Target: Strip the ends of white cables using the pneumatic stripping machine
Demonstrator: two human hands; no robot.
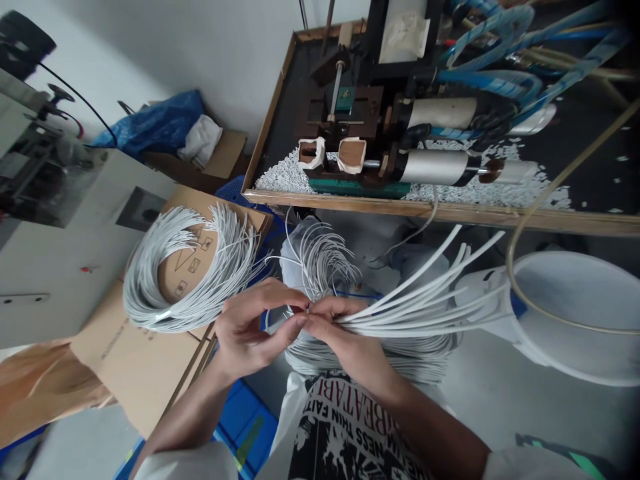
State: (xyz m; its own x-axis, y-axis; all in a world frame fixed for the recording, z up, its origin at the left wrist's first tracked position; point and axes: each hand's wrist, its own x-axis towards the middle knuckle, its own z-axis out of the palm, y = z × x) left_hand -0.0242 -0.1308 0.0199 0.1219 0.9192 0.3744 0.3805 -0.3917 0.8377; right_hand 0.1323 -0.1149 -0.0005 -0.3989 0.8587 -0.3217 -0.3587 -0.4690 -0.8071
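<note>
In front of my chest, my right hand [353, 337] is wrapped round a bunch of white cables [415, 303], whose loose lengths fan out to the right. My left hand [255, 327] meets it fingertip to fingertip, thumb and forefinger pinched together at the bunch's near end. Whatever sits between those fingertips is too small to make out. Over my lap, below and behind both hands, lies a coil of the same white cable [325, 260], partly covered by my hands.
A large coil of cut white cables [145, 287] rests on cardboard [120, 360] at left. Ahead stands a wood-edged bench [450, 212] with a pneumatic fixture [435, 167] and white scraps. A white bucket [575, 320] is at right, with a blue crate [250, 427] below left.
</note>
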